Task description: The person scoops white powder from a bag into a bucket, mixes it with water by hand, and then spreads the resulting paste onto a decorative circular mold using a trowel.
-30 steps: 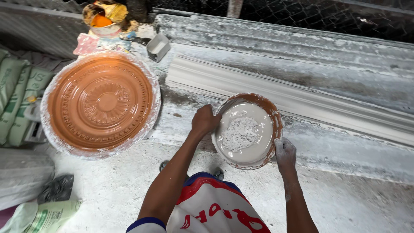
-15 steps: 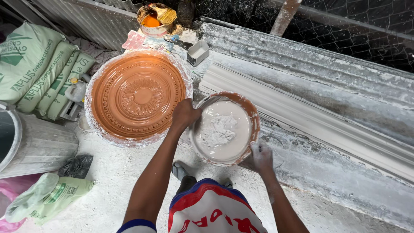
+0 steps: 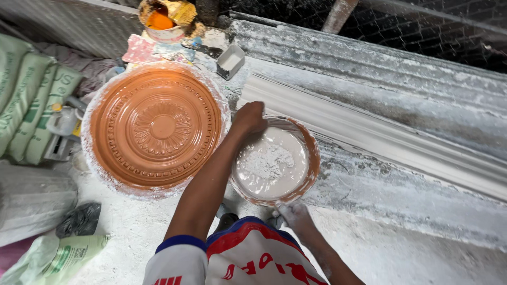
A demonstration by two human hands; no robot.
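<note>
Across the far side of the plaster-dusted floor (image 3: 132, 232) runs a long white plaster cornice (image 3: 380, 137), lying on grey corrugated sheets (image 3: 369, 68). Next in size, to your left, a round orange ceiling-rose mould (image 3: 156, 126) lies flat with a white crust around its rim. Green sacks (image 3: 29, 100) are stacked at the far left edge, beside the mould.

Just right of the mould, and close in front of you, sits the orange mixing bowl (image 3: 274, 161), filled with white plaster, partly wet and partly lumpy powder. Your left hand (image 3: 248, 117) is curled over the bowl's far-left rim, fingers closed around the edge. Your right hand (image 3: 296, 215), coated in white, is against the bowl's near rim from below; you can't tell how tightly it grips, since the fingers are tucked under the bowl.

Behind the mould stand a small pot of orange liquid (image 3: 161, 21) and a little grey rectangular tray (image 3: 231, 60).
</note>
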